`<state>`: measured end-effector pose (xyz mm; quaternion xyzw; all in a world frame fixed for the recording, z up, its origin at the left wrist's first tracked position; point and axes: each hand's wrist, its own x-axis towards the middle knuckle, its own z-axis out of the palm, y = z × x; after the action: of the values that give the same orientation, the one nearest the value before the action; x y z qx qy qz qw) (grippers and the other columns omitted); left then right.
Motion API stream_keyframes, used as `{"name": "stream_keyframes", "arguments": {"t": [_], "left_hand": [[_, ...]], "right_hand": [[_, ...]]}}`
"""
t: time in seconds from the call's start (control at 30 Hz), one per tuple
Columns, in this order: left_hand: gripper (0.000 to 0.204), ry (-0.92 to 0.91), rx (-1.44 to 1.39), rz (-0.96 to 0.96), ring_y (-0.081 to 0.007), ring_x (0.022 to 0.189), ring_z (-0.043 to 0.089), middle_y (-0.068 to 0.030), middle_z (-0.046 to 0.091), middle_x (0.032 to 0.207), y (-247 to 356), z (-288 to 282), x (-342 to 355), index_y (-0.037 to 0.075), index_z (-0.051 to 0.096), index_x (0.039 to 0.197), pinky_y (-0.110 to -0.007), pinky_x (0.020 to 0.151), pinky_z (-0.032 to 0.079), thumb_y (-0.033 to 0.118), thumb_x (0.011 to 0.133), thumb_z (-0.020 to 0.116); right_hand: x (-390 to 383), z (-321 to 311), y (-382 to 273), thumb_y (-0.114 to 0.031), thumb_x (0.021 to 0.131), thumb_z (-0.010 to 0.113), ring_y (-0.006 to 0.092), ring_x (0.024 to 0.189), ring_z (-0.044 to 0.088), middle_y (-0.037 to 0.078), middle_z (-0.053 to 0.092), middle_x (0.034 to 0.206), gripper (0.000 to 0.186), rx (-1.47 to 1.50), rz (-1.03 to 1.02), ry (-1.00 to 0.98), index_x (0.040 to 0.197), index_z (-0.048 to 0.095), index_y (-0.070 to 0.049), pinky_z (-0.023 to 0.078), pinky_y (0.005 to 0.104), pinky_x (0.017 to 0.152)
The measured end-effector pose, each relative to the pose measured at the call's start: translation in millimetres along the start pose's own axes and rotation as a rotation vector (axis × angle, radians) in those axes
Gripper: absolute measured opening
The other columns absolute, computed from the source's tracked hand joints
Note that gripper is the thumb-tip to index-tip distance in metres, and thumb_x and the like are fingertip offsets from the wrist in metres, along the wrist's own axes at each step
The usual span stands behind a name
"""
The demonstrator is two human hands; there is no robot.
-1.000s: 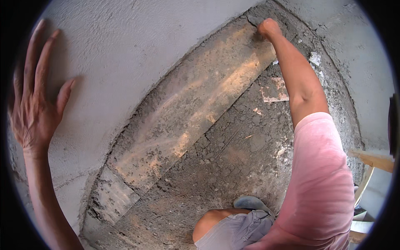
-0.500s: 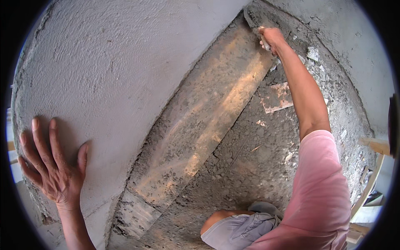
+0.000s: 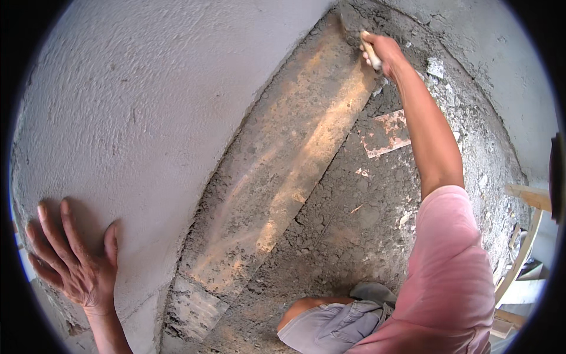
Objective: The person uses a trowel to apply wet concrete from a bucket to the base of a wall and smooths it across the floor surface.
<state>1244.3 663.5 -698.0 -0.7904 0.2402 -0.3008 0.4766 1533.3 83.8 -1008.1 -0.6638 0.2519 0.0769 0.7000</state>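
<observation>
Palm down, my left hand [image 3: 79,259] rests with spread fingers on the grey plastered wall [image 3: 135,112]. My right hand [image 3: 382,54] grips the pale handle of a trowel [image 3: 369,49] at the far top end of a long, mortar-smeared board [image 3: 295,153] lying along the wall's foot. The metal blade reaches up and left into the rough mortar near the corner; it is blurred. A shorter board piece [image 3: 194,304] lies at the near end of the long one.
Crumbled mortar covers the floor [image 3: 348,236] right of the board, with a flat speckled piece [image 3: 383,133] and white lumps [image 3: 435,67]. A second grey wall [image 3: 489,41] is at top right, timber [image 3: 525,194] at the right rim. My bent knee [image 3: 312,315] is at the bottom.
My left hand has moved down the wall since a second ago. The trowel, mostly hidden earlier, now shows in my right hand, which has shifted slightly at the board's top end.
</observation>
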Motion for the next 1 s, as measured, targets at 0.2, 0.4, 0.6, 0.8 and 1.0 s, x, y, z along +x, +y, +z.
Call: {"name": "stream_keyframes", "arguments": {"t": [0.2,0.4,0.6,0.8,1.0], "left_hand": [[0.088,-0.007,0.035,0.008,-0.0393,0.157,0.037,-0.0151,0.041,0.170,3.8,4.4,0.2,0.015,0.040,0.166,-0.057,0.125,0.024,0.077,0.103,0.046],[0.089,-0.082,0.099,0.025,-0.0434,0.149,0.046,-0.0182,0.047,0.165,1.4,-5.0,-1.7,0.014,0.044,0.164,-0.058,0.120,0.029,0.079,0.103,0.044],[0.090,-0.061,0.082,0.016,-0.0412,0.148,0.047,-0.0166,0.047,0.165,3.4,-1.6,4.3,0.013,0.045,0.163,-0.055,0.118,0.031,0.079,0.102,0.045],[0.090,-0.024,0.049,0.015,-0.0391,0.151,0.044,-0.0153,0.045,0.167,-0.9,4.5,-3.4,0.014,0.043,0.165,-0.053,0.121,0.029,0.078,0.102,0.048],[0.089,-0.004,0.009,-0.013,-0.0372,0.154,0.042,-0.0118,0.044,0.169,1.5,3.9,-1.6,0.018,0.043,0.166,-0.054,0.124,0.023,0.078,0.101,0.049]], "right_hand": [[60.3,-41.7,-8.3,-0.025,0.107,0.063,0.0203,0.066,0.067,0.014,0.069,0.086,0.027,0.280,0.050,0.193,0.115,0.062,0.001,0.055,0.0343,0.047],[-84.9,-59.2,26.9,-0.035,0.099,0.068,0.0353,0.097,0.074,0.021,0.078,0.107,0.045,-1.139,-0.263,-0.020,0.133,0.074,-0.006,0.056,0.0468,0.097],[-10.9,-178.2,32.5,-0.043,0.094,0.070,0.0435,0.115,0.071,0.026,0.075,0.123,0.053,-1.233,-0.248,0.236,0.127,0.074,-0.001,0.054,0.0501,0.100],[81.3,-131.4,-1.6,-0.041,0.096,0.066,0.0425,0.129,0.066,0.024,0.071,0.136,0.052,-1.400,-0.140,0.467,0.133,0.072,-0.005,0.053,0.0519,0.107],[42.2,-101.3,56.8,-0.040,0.098,0.067,0.0443,0.120,0.070,0.023,0.075,0.125,0.045,-1.248,-0.325,0.687,0.133,0.067,-0.010,0.055,0.0552,0.100]]}}
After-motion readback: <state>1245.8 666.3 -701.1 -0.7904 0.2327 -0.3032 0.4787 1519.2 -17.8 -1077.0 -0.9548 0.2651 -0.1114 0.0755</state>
